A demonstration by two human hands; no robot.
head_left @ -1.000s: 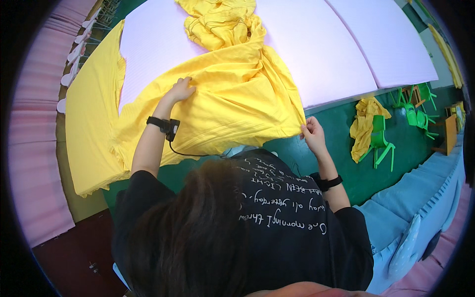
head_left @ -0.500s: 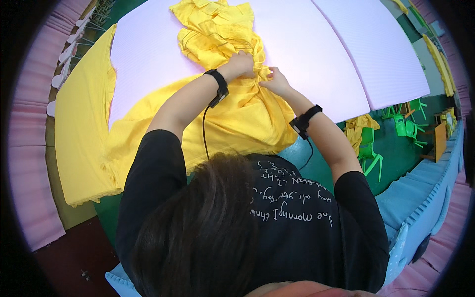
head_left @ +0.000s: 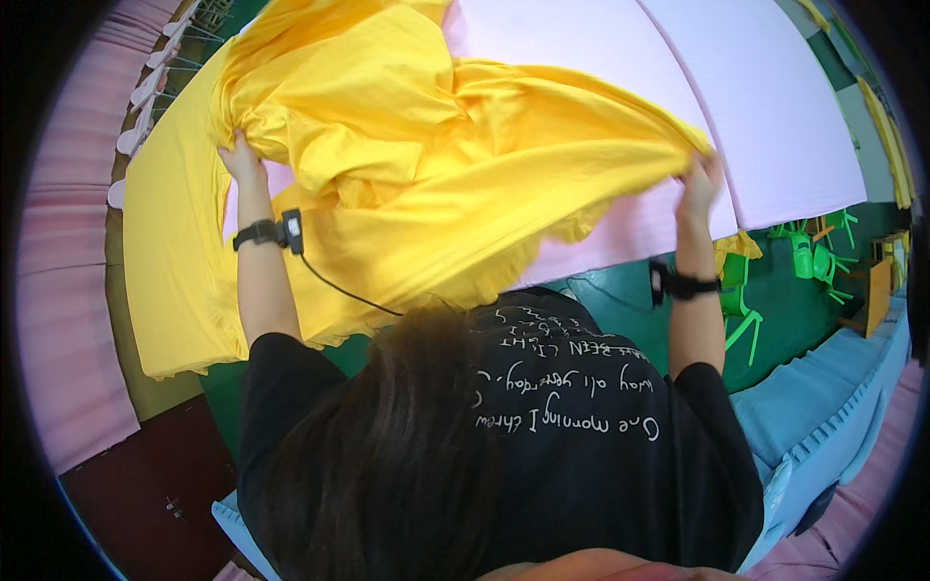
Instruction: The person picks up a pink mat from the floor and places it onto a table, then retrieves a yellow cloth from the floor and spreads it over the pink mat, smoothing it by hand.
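Note:
A large yellow sheet (head_left: 387,126) is spread in loose folds between my two hands, over a pale lavender mattress (head_left: 572,29). My left hand (head_left: 244,163) grips a bunched part of it at the left. Far to the right, my right hand (head_left: 699,184) is closed on the sheet's other end, a little blurred. Between the hands the cloth is pulled into long slanting folds, and its gathered near edge hangs toward my body. More yellow cloth (head_left: 170,261) lies flat at the left end; whether it is the same piece I cannot tell.
A second lavender mattress (head_left: 765,126) adjoins on the right. Green chairs (head_left: 741,305) stand on the green floor beyond my right arm, with a blue padded bench (head_left: 804,368) nearer. White chairs (head_left: 143,92) line the far left, beside a pink curtain (head_left: 73,242).
My hands were close together on the bunched cloth; they have moved far apart, left and right. The yellow sheet has opened out between them and covers more of the mattress.

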